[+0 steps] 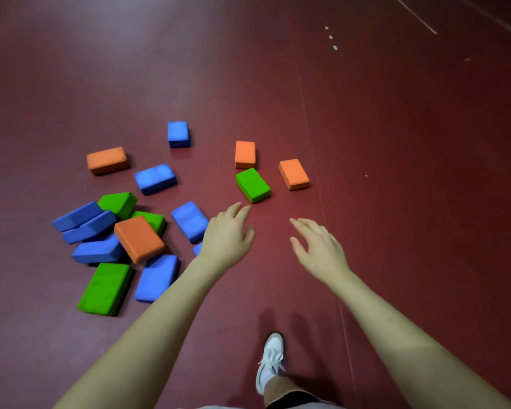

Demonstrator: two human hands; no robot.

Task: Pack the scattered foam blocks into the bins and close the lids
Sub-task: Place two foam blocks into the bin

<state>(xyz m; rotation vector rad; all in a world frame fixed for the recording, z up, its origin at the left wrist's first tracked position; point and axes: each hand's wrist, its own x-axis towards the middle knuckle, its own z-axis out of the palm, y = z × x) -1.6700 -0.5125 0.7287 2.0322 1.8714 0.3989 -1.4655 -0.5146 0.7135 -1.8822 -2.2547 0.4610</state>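
Both bare arms reach forward and down over a dark red floor point(396, 143). The left hand point(226, 236) is empty, fingers straight and relaxed, fingertips pointing toward one o'clock. The right hand point(317, 249) is empty too, fingers spread and slightly curved, thumb out, as if readying to scoop. Neither touches anything.

Just beyond the left fingertips, at one o'clock, lies a green foam block point(252, 185), flat on the floor; it looks like the likely first pickup. Past it, at twelve o'clock, sits an orange block point(245, 154), and at two o'clock another orange block point(294, 174), set apart from the green one.

At nine o'clock from the left hand a blue block point(189, 221) lies close beside the wrist. Farther left, a jumbled heap point(115, 231) of blue, green and orange blocks leans and overlaps. Beyond it, three more lie singly.

A white sneaker point(270, 361) stands at six o'clock. No bins or lids are in view, so packing seems barely begun.
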